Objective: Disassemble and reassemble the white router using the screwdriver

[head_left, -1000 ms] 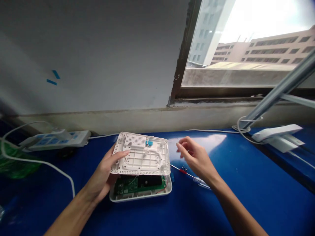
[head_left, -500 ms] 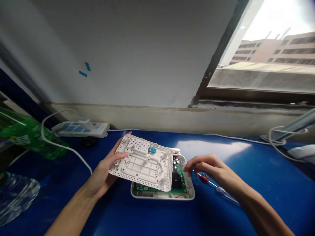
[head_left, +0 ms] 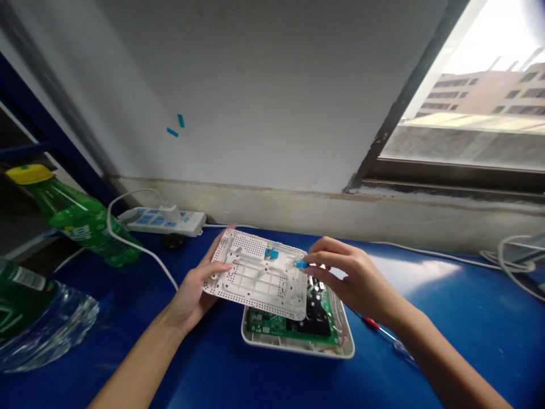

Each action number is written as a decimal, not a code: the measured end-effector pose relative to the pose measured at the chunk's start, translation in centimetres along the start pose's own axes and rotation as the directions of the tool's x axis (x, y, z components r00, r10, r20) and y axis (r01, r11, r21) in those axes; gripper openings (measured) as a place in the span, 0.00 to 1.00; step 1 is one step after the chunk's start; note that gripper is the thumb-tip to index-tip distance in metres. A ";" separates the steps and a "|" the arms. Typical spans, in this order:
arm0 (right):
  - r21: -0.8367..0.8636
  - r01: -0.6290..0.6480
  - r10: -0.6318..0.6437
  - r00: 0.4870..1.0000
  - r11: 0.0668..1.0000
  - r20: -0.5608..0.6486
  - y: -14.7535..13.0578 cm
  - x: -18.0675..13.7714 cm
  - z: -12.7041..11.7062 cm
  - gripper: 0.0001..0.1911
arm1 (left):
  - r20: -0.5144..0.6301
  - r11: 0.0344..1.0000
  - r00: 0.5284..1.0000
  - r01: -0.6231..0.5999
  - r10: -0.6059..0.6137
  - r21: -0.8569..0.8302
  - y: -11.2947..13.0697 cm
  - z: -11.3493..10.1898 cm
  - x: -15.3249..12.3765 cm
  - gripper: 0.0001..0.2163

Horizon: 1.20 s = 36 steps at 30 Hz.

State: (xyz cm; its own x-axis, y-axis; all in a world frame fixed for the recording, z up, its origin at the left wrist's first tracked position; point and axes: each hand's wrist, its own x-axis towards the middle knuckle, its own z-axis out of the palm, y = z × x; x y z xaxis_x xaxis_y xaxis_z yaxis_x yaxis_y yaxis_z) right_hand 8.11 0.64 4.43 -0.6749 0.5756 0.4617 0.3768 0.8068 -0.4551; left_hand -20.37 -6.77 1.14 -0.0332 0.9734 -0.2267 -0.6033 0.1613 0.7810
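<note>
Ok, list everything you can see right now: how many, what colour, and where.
perforated plastic cover: one, white, tilted above the base
housing base: one, white, on the table
circuit board: one, green, inside the base
blue clip: one, blue, on the cover
small blue part: one, blue, pinched by the right hand
screwdriver: one, red and clear, right of the base
power strip: one, white and blue, by the wall
white cable: one, white, looping from the power strip
green bottle: one, green, yellow cap, far left
clear plastic bottle: one, clear, lower left
tape strips: two, blue, on the wall
window: one, upper right
tabletop: one, blue, under the hands
left hand: one, holding the cover
right hand: one, at the cover's edge
</note>
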 end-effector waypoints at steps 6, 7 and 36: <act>-0.376 0.184 -0.209 0.978 0.908 -0.025 -0.6 1.5 0.9 0.10 | 0.021 1.000 1.000 -0.019 0.018 0.011 0.2 0.6 -0.1 0.40; -0.386 0.191 -0.221 0.975 0.903 -0.034 -0.5 1.5 1.1 0.10 | 0.014 1.000 1.000 -0.020 0.020 0.014 0.3 0.7 -0.2 0.40; -0.375 0.119 -0.170 0.980 0.919 -0.105 0.2 1.2 3.1 0.06 | -0.016 0.996 1.000 -0.022 0.024 0.088 0.2 1.6 -0.8 0.45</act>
State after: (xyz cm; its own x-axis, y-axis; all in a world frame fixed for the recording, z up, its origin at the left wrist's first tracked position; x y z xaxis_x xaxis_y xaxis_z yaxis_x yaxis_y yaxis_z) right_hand 5.39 1.07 2.51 -0.6587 0.4409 0.6097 0.5035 0.8604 -0.0782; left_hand -19.17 -7.23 2.40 -0.0605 0.9741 -0.2177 -0.5304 0.1534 0.8338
